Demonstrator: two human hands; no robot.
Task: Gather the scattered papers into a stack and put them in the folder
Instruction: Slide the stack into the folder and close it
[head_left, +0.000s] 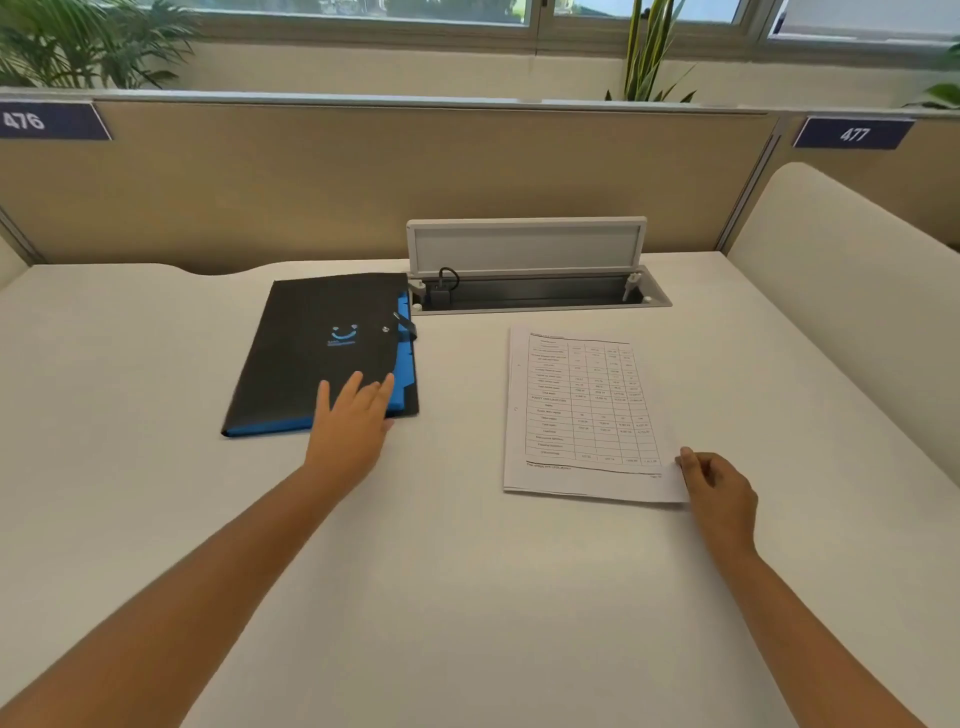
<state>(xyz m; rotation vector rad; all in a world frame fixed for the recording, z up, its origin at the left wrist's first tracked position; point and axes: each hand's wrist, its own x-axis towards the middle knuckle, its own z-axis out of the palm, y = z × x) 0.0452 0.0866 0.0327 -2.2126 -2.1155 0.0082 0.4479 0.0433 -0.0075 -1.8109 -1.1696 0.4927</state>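
Note:
A black folder (311, 353) with blue inner edges and a small blue logo lies closed on the white desk (467, 597), left of centre. My left hand (353, 415) rests flat on its near right corner, fingers straight. To the right lies a neat stack of white papers (582, 410) with a printed table on top. My right hand (719, 491) is at the stack's near right corner, fingers curled, thumb on the paper's edge. Whether it pinches the sheets I cannot tell.
An open cable tray with a raised grey lid (527, 249) sits at the back of the desk, a black plug (444, 291) inside it. A beige partition (363, 182) bounds the far edge, and a white side panel (841, 270) the right.

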